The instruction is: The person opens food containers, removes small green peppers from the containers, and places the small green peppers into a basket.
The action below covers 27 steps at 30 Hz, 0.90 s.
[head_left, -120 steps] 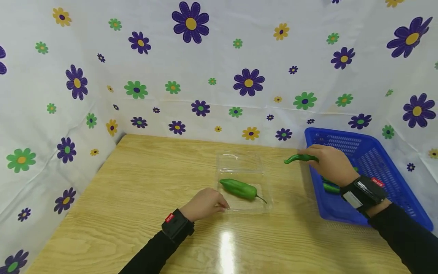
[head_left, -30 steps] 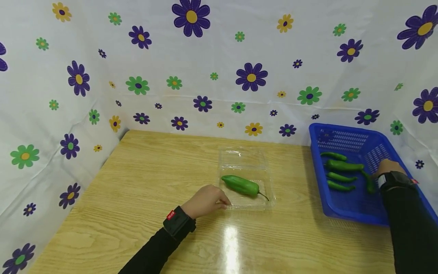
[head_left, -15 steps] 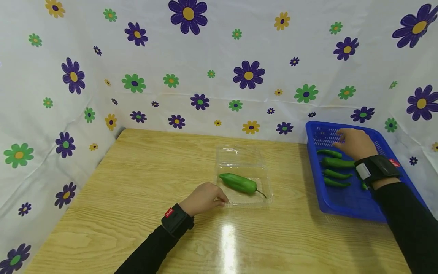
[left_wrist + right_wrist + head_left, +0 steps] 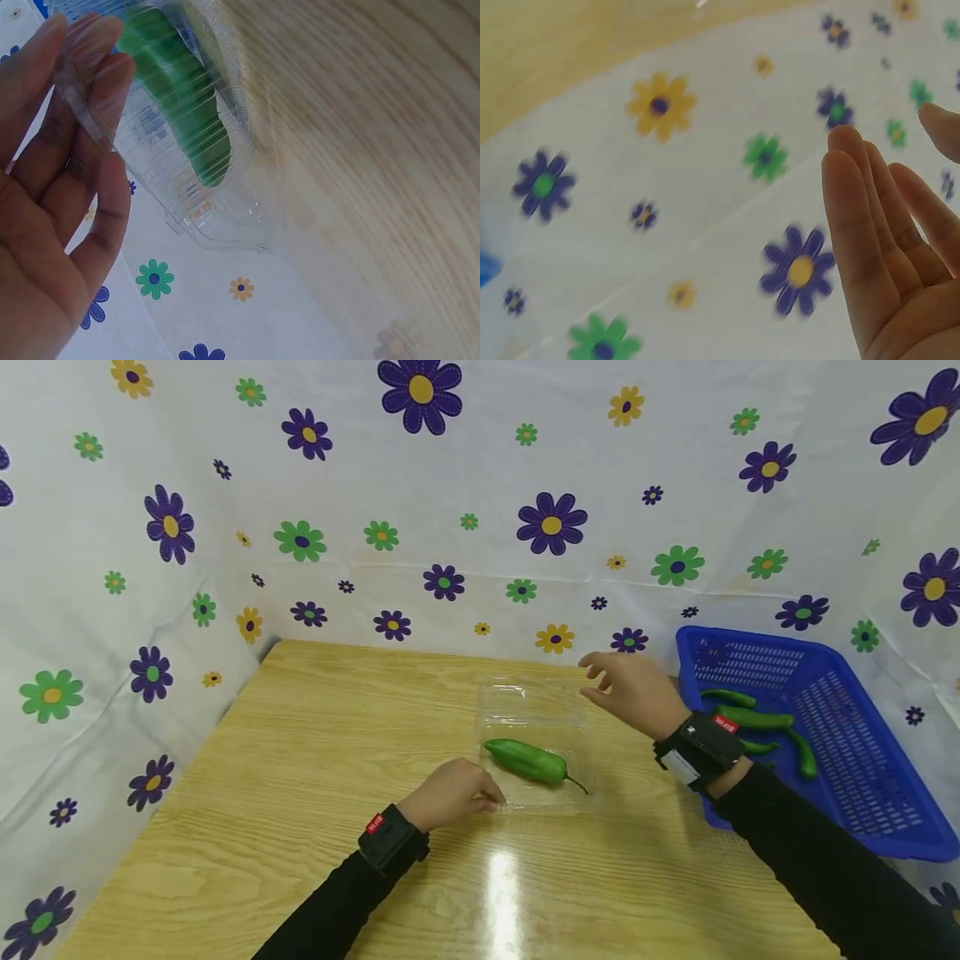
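A clear plastic clamshell box (image 4: 519, 700) lies opened out on the table, its lid side toward the back. Inside its near half rests one large green pepper (image 4: 528, 762), stem pointing right; the left wrist view shows the same pepper (image 4: 180, 97) through ribbed plastic. My left hand (image 4: 453, 793) pinches the box's near left corner between thumb and fingers. Over the table, between the box's lid and the basket, my right hand (image 4: 633, 693) hovers with nothing in it. Its fingers look nearly straight in the right wrist view, thumb apart.
A blue plastic basket (image 4: 885, 752) stands at the right, holding several green peppers (image 4: 753, 718) of different sizes. My right forearm crosses over its near left side. A white flowered cloth (image 4: 450, 485) hangs behind the wooden table (image 4: 315, 727) and at its sides.
Four seconds ago my right hand held a thin green chili; then it reached into the basket. Now it has come out empty and moved left toward the box. My left hand stays put.
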Each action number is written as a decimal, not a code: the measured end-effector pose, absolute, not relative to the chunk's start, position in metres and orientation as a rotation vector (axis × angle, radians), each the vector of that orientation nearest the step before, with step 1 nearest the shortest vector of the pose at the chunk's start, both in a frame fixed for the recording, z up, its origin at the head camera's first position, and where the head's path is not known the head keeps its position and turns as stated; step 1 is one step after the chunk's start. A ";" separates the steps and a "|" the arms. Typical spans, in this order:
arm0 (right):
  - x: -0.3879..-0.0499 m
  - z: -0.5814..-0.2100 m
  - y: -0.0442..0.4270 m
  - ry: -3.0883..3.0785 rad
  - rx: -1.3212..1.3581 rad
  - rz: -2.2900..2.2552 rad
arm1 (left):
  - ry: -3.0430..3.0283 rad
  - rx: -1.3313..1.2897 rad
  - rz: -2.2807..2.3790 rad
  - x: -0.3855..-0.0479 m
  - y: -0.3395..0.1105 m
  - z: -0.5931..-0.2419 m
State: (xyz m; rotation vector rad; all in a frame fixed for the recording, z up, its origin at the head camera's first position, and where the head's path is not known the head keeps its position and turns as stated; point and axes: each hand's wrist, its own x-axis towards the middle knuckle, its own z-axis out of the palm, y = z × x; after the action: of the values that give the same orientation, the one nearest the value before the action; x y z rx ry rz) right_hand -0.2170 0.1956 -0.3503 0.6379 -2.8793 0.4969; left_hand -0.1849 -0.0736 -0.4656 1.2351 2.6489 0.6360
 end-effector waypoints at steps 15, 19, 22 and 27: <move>-0.217 -0.431 0.125 -3.005 0.965 0.131 | 2.653 1.215 0.602 -0.185 -0.072 -0.465; -0.220 -0.442 0.122 -2.998 1.006 0.068 | 2.660 1.228 0.592 -0.186 -0.073 -0.465; -0.222 -0.445 0.119 -3.010 1.026 0.065 | 2.658 1.238 0.598 -0.187 -0.073 -0.465; -0.223 -0.448 0.114 -3.055 1.027 0.039 | 2.655 1.241 0.606 -0.188 -0.074 -0.467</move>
State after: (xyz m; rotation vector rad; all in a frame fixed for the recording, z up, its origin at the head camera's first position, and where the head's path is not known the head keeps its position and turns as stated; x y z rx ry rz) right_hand -0.2235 0.1137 -0.4475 1.0269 -3.0550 0.0389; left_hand -0.1882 -0.0736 -0.4671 1.2411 2.6548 0.6060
